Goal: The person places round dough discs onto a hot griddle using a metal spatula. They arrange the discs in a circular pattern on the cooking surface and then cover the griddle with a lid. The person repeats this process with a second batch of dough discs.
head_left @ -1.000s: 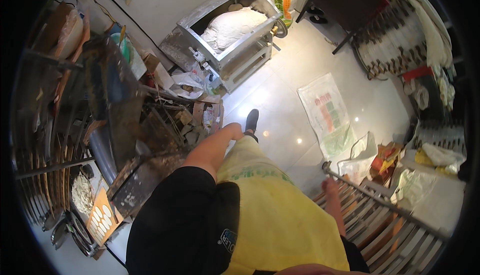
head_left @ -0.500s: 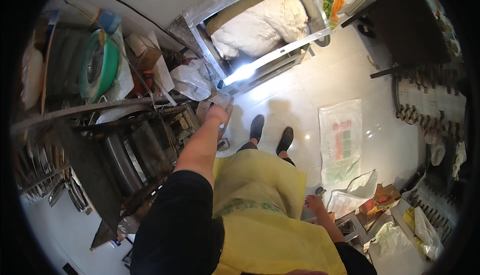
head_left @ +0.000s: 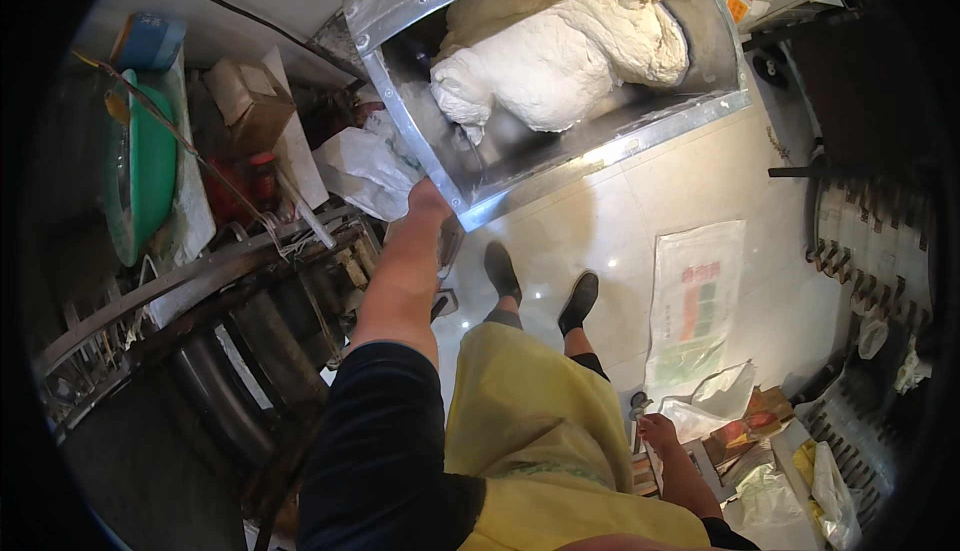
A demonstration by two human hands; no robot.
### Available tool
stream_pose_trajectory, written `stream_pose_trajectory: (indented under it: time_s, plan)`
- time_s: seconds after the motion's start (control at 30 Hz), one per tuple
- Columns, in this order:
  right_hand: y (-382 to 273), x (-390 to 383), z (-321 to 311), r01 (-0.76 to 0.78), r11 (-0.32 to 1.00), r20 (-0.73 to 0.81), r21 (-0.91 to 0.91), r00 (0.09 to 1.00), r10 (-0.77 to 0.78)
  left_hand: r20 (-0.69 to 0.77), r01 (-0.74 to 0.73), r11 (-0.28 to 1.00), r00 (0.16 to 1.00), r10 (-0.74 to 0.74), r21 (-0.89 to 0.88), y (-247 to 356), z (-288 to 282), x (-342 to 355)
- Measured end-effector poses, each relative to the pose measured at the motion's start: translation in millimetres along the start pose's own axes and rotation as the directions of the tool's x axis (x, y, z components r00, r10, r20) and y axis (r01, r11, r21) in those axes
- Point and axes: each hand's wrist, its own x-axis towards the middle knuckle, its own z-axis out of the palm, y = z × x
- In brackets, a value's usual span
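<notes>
A large mass of pale dough (head_left: 560, 66) lies in a metal trough (head_left: 590, 156) ahead of me. My left hand (head_left: 428, 201) is stretched forward to the trough's near left corner, next to a crumpled whitish plastic bag (head_left: 365, 166). Its fingers are hidden, so I cannot see whether it grips anything. Low at my right side, my right hand (head_left: 657, 433) hangs with loosely bent fingers and nothing visible in them. Close by it is a small metallic thing (head_left: 638, 406), too small to name. I wear a yellow apron (head_left: 545, 401).
At left, a rack holds a green basin (head_left: 150, 171) and a cardboard box (head_left: 248, 101), with dark metal rollers (head_left: 220, 391) below. A printed white sack (head_left: 695, 296) lies flat on the tiled floor. Cartons and plastic bags (head_left: 775, 481) stand at lower right. A dark table (head_left: 860, 101) is at far right.
The trough and dough appear larger and closer, with more of the trough's inside showing. My left hand is now at the trough's corner. My right hand has shifted slightly right and down in view.
</notes>
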Motion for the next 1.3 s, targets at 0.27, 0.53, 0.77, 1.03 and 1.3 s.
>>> stream_pose_trajectory:
  time_s: [0.27, 0.53, 0.77, 1.03, 1.3]
  plan:
    - [-82.7, -6.5, 21.1, -0.014, 0.995, -0.085, -0.101, 0.996, 0.005, 0.07, -0.096, 0.972, 0.994, 0.083, 0.214, -11.0, -28.1, 1.8]
    - [-69.6, 9.5, 17.3, 0.047, 0.998, 0.019, -0.045, 0.999, -0.046, 0.122, -0.266, 0.869, 0.964, 0.237, 0.417, 3.3, -42.4, 5.3]
    - [-45.1, 7.0, -5.5, 0.199, 0.967, 0.048, -0.162, 0.98, -0.193, -0.254, 0.147, 0.978, 0.95, -0.182, -0.149, 25.4, 11.4, -60.9]
    - [-72.5, -23.8, -1.7, 0.205, 0.974, -0.131, -0.096, 0.967, -0.216, 0.324, 0.028, 0.992, 0.944, -0.067, 0.123, 140.9, 30.3, -231.2]
    - [-37.3, -99.1, -40.0, 0.278, 0.938, -0.283, 0.208, 0.935, -0.214, 0.584, -0.133, 0.99, 0.808, 0.075, 0.057, 212.1, -34.9, -279.6]
